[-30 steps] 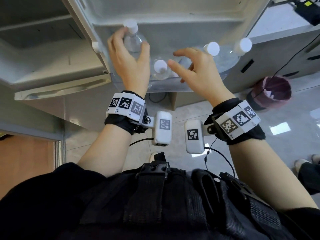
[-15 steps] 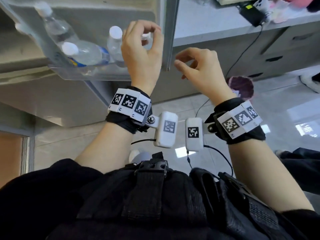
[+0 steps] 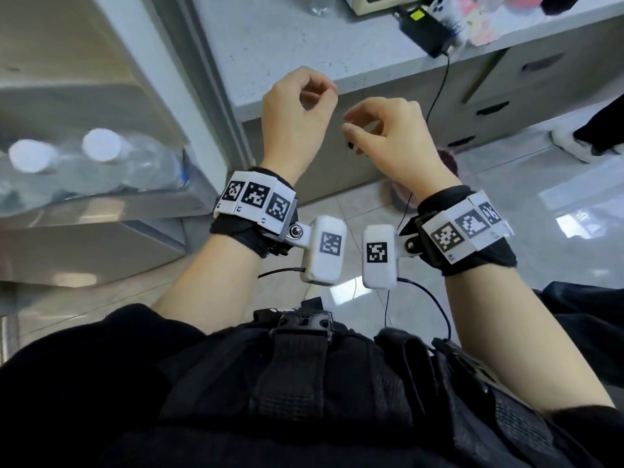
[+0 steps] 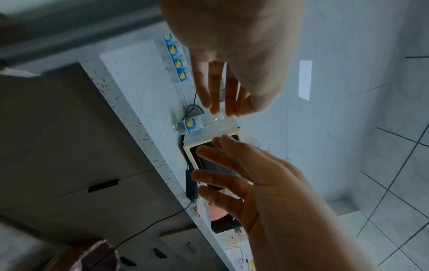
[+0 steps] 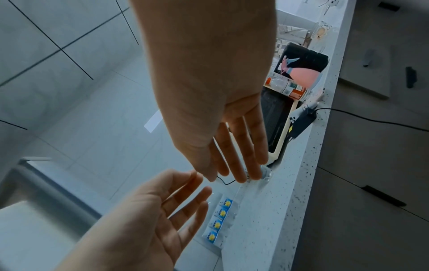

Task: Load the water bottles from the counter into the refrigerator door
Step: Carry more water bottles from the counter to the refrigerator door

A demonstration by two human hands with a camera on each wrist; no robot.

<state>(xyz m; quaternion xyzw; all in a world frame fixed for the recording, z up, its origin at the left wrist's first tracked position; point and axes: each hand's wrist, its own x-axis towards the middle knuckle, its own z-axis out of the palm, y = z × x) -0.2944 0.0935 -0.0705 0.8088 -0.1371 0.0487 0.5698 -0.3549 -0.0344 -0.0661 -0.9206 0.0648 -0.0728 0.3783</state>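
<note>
Left grip: the left hand (image 3: 297, 119) hung in the air in front of the surface edge, fingers loosely curled in the head view and spread, relaxed, in the wrist views; it had hold of nothing.
Right grip: the right hand (image 3: 388, 136) was just beside the left, apart from it, fingers slack and holding nothing.
Gap between hands: a narrow strip of open air, with the front edge of the surface (image 3: 304, 38) behind it.
Bottles already loaded: two white-capped water bottles (image 3: 101, 157) stood in the refrigerator door shelf (image 3: 101, 204) at the left, blurred, close together behind the shelf's clear front wall.
Bottles on the surface: a row of four blue-labelled bottles (image 5: 219, 218) stood along the back edge against the wall; one more lying bottle (image 4: 189, 125) lay on its side nearer the cream-coloured appliance (image 4: 209, 144).
Open room: the speckled top between the front edge and the bottle row was bare in the right wrist view.
Clutter to the right: a black adapter (image 3: 425, 30) with a cable (image 3: 442, 86) dropping over the front edge, well apart from the bottle row.
Below: drawer fronts and a shiny tiled floor (image 3: 557, 197).
</note>
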